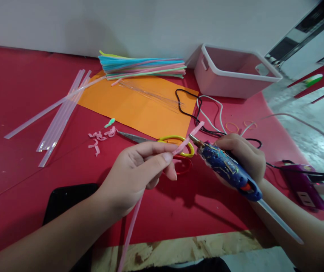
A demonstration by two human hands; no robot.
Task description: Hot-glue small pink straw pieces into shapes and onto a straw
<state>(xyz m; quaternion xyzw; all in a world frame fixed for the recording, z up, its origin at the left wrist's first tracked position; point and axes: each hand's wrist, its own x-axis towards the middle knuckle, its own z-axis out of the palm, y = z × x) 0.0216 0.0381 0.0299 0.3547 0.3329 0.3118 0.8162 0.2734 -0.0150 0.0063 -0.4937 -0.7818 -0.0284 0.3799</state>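
Between thumb and fingers, my left hand (139, 166) pinches a pink pipe cleaner (132, 226), whose short end sticks out to the upper right and whose long tail hangs toward the table's front edge. My right hand (244, 155) is wrapped round a blue glue gun (224, 162) with a clear glue stick (281, 221) poking from its back. The metal nozzle is at the pipe cleaner's end; whether they touch I cannot tell. Beneath lie scissors (135, 138) with yellow and red handles, partly hidden by my left hand. Small pink twisted pieces (101, 136) and a green piece (110, 122) lie left of the blades.
Behind are an orange sheet (139, 109), a bundle of coloured pipe cleaners (141, 68) and a pink bin (230, 81). Glue sticks (62, 117) and a black phone (68, 200) lie left. Cords (221, 113) and a purple power strip (306, 185) are on the right.
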